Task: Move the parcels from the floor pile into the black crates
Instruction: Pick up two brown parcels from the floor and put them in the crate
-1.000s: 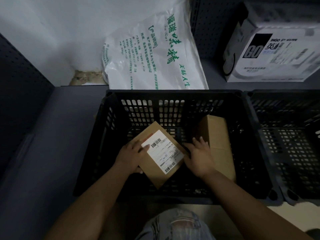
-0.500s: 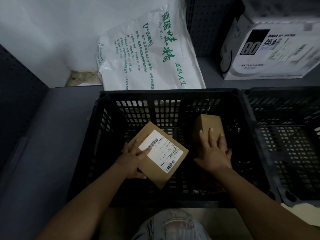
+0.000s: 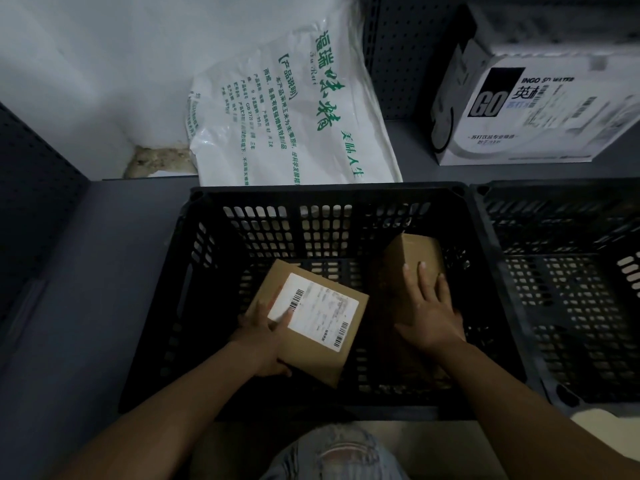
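Note:
A black slatted crate (image 3: 207, 258) stands on a grey shelf in front of me. Inside it, my left hand (image 3: 263, 336) grips the near left corner of a brown parcel with a white barcode label (image 3: 311, 317), thumb on the label, fingers underneath. The parcel is tilted and turned at an angle over the crate's left half. My right hand (image 3: 427, 306) rests flat, fingers straight, on top of a second plain brown parcel (image 3: 419, 251) in the crate's right half. The near part of that parcel is hidden under my hand and in shadow.
A second black crate (image 3: 568, 278) stands against the first on the right. Behind the crates lean a white plastic sack with green print (image 3: 287, 123) and a white printed carton (image 3: 533, 109). Grey perforated shelf panels close the left side and the back.
My right hand left the labelled parcel and moved right onto the plain parcel, settling flat on it. The labelled parcel, now held by my left hand alone, shifted slightly.

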